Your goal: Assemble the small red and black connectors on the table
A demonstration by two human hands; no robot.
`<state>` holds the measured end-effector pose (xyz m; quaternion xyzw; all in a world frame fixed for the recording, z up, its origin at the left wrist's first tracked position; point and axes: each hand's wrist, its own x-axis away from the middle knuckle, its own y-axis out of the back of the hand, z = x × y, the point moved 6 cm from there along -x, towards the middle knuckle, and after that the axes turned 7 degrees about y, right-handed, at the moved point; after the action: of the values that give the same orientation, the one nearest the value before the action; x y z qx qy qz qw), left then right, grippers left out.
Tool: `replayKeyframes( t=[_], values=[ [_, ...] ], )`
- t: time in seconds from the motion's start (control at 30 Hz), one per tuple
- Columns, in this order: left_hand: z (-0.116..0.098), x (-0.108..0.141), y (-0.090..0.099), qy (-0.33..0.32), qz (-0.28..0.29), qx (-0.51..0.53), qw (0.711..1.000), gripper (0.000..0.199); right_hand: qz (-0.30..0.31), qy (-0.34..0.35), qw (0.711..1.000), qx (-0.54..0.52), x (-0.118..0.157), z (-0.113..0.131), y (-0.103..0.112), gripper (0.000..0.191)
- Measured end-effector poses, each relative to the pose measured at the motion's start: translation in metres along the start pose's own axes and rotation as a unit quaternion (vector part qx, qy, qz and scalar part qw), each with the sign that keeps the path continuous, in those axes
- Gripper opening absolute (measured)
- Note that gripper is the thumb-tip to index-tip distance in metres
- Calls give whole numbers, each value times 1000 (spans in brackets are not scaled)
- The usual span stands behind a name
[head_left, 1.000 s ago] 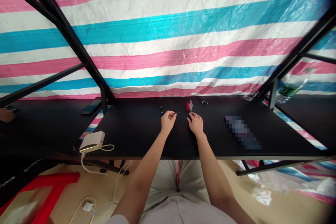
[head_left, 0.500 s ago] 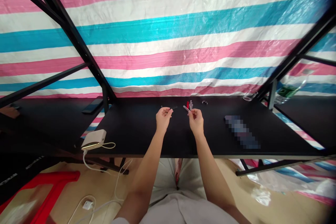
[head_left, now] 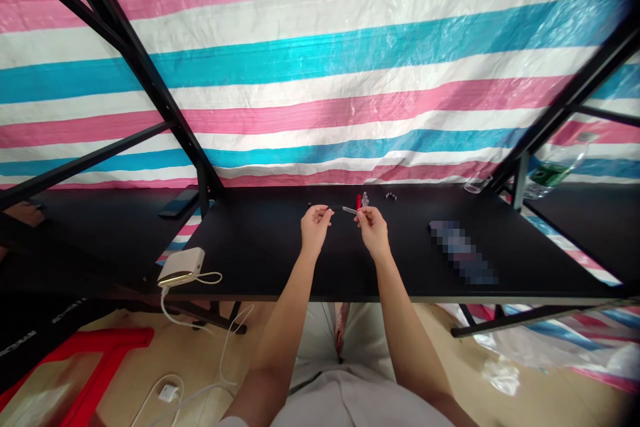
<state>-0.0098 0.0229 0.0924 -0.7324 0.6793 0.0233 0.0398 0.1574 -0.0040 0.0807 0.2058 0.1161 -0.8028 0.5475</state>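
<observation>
My left hand (head_left: 315,227) pinches a thin dark stick-like piece (head_left: 338,208) that points to the right. Between the fingers of my right hand (head_left: 373,227) is a slim pale, clear-looking tube (head_left: 349,210), pointing left. The two inner ends meet or nearly meet above the black table; at this size I cannot tell whether one sits inside the other. Just behind my right hand lie several small red pieces (head_left: 359,200) and several pale tubes (head_left: 365,199). A few small dark shiny parts (head_left: 391,196) rest farther right. One tiny dark bit (head_left: 309,204) is behind my left hand.
On the black table (head_left: 250,240) are a white power bank (head_left: 181,265) with a cable at left and a blurred-out flat object (head_left: 463,251) at right. A clear cup (head_left: 477,181) stands at the back right. Another person's hand (head_left: 25,213) shows at far left.
My hands have come slightly closer, and the dark piece and pale tube, apart before, now line up end to end. The pale tube has tilted from slanting to nearly level.
</observation>
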Motion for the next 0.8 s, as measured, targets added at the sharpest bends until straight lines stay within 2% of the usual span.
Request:
replayKeyframes(
  t=[0.1,0.2,0.3,0.4,0.5,0.67,0.8],
  values=[
    [-5,2,-4,-10,33,-12,999,31,8,-3,1000,-3,-1,0,0,30],
    [-7,6,-14,-5,97,-32,995,43,-4,1,1000,-5,-3,1,1,30],
    [-6,10,-23,3,142,-42,989,43,-11,3,1000,-6,-5,1,1,30],
    [-3,12,-28,14,159,-40,986,40,-19,5,1000,-11,-5,1,1,30],
    [-1,11,-29,18,143,-31,989,36,-28,1,999,-15,-4,1,1,31],
    [1,8,-24,19,45,3,999,28,-22,-10,999,-23,-5,3,-5,34],
    [3,9,-30,26,70,39,996,28,-24,-5,999,-28,-7,7,-6,33]
  ],
)
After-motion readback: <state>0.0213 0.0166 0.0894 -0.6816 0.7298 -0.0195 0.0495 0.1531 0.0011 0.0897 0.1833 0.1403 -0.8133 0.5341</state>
